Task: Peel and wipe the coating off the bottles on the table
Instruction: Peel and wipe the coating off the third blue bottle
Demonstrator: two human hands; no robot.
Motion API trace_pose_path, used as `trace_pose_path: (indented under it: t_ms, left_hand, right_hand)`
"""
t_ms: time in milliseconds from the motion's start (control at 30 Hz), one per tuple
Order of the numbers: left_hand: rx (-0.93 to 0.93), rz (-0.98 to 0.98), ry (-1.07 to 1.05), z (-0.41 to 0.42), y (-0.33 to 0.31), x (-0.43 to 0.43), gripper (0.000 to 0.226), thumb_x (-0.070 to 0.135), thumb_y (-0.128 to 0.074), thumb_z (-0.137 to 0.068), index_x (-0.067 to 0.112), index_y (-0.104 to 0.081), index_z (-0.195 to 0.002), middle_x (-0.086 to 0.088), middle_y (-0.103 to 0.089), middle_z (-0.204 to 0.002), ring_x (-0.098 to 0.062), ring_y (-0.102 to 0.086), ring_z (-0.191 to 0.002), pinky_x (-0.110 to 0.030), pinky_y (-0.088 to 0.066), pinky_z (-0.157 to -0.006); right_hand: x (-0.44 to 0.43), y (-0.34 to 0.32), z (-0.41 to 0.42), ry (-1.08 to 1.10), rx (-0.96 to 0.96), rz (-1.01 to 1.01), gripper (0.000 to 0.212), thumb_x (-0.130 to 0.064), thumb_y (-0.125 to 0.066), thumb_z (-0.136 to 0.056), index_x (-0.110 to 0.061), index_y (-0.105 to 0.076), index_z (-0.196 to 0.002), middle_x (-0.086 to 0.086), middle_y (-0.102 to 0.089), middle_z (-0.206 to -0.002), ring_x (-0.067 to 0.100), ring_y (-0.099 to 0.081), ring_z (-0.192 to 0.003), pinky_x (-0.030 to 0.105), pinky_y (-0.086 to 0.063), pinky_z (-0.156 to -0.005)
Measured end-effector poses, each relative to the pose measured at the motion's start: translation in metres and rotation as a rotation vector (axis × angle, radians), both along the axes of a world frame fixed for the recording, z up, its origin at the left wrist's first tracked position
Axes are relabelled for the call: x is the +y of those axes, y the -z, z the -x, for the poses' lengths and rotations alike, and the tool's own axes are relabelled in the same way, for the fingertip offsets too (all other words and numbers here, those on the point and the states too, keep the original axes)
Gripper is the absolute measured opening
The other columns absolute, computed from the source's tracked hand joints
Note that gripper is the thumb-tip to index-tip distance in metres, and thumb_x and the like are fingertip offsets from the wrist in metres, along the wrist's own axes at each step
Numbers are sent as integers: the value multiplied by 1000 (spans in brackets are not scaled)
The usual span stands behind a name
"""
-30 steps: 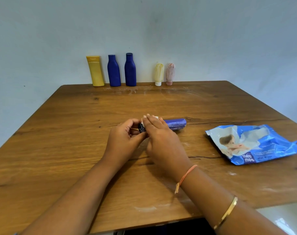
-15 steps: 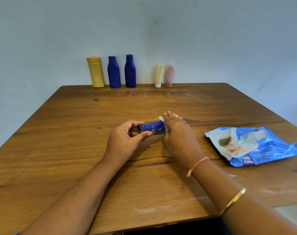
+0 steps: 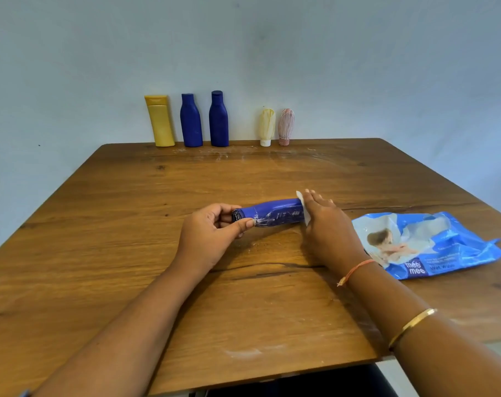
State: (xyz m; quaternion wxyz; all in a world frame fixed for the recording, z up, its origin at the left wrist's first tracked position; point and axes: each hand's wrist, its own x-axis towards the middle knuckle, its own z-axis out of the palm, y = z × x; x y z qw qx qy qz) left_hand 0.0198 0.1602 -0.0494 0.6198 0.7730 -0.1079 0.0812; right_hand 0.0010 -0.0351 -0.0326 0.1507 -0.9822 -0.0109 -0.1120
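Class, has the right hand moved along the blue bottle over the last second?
Yes. The right hand, holding a white wipe, slid right along the blue bottle, toward the wet wipes pack.

One counter (image 3: 129, 224) held six containers in all, one lying blue bottle (image 3: 275, 214), two standing blue bottles (image 3: 191, 121) (image 3: 219, 120), one yellow bottle (image 3: 159, 121), one cream tube (image 3: 267, 126) and one pink tube (image 3: 286, 126), plus one wipes pack (image 3: 426, 245) and one white wipe (image 3: 300, 196).

Both forearms are bare, the right arm wearing a thin orange thread bracelet (image 3: 355, 271) at the wrist and a slim gold bangle (image 3: 409, 325) further up.
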Motion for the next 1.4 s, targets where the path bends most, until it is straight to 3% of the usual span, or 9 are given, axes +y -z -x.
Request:
trace_pose_path:
  t_ms: [133,367,500,567,667,800,1000,1233,1400]
  left_hand:
    - [12,0,10,-1,1,0,21,10,-77,-72,21,-65,-87,-1,-69,-74,-7,-63,-59,-19,-55,-62]
    - [45,7,10,-5,4,3,18,7,-73,-74,18,-65,-85,-1,-67,-71,-4,-64,-61,-20,-55,-63]
    - [66,-17,31,-3,1,3,19,14,-76,-71,20,-66,-87,-3,-69,-75,-9,-64,-62,-22,-56,-65]
    - [75,-33,27,-4,1,3,17,16,-76,-72,19,-67,-86,-8,-71,-79,-14,-65,-66,-29,-56,-69]
    - [42,-49,-12,-6,3,4,15,21,-78,-72,24,-68,-84,-6,-72,-82,-19,-64,-70,-40,-55,-75]
    - [-16,-130,-18,-3,1,5,34,18,-78,-71,36,-63,-96,9,-69,-97,-18,-66,-78,-31,-53,-75]
    - [-67,-163,-14,-3,0,4,39,5,-78,-69,25,-64,-100,3,-68,-104,-9,-66,-88,-14,-52,-76]
    - [-4,-151,-43,-2,1,5,28,4,-74,-75,20,-66,-97,10,-67,-80,-2,-62,-66,-16,-50,-64]
    - [34,-161,-22,-2,-1,5,28,9,-77,-72,22,-66,-94,8,-68,-82,-13,-66,-71,-25,-54,-67]
  right_hand:
    - [14,-2,2,-31,-17,-9,63,-7,-42,-92,-11,-13,-148,6,-14,-156,18,-12,-143,25,-5,-114]
    - [63,-4,15,-406,-88,46,63,-2,-43,-89,-9,-19,-146,8,-14,-155,19,-7,-144,21,8,-109]
    - [35,-8,2,-256,-19,6,63,-4,-42,-92,-17,-16,-148,-2,-14,-156,14,-8,-143,23,1,-111]
    - [19,-9,-5,-150,10,-24,60,-6,-43,-93,-17,-20,-147,-1,-19,-155,17,-14,-143,28,-9,-115]
    - [10,-10,-11,-110,42,-22,57,-8,-43,-93,-15,-23,-146,1,-23,-154,16,-19,-142,28,-13,-114]
    - [11,-7,-15,-118,55,-6,62,-11,-48,-93,-15,-19,-147,2,-20,-155,17,-16,-142,30,-15,-114]
    - [23,-7,-8,-97,29,-48,61,-4,-40,-92,-12,-16,-148,3,-13,-156,16,-9,-144,29,-8,-115]
    - [77,3,9,-354,-55,-21,63,-2,-39,-90,-8,-14,-147,9,-10,-156,18,-2,-144,22,8,-111]
    - [63,7,3,-363,-59,28,61,-7,-41,-92,-10,-16,-147,9,-12,-156,18,-5,-144,19,8,-109]
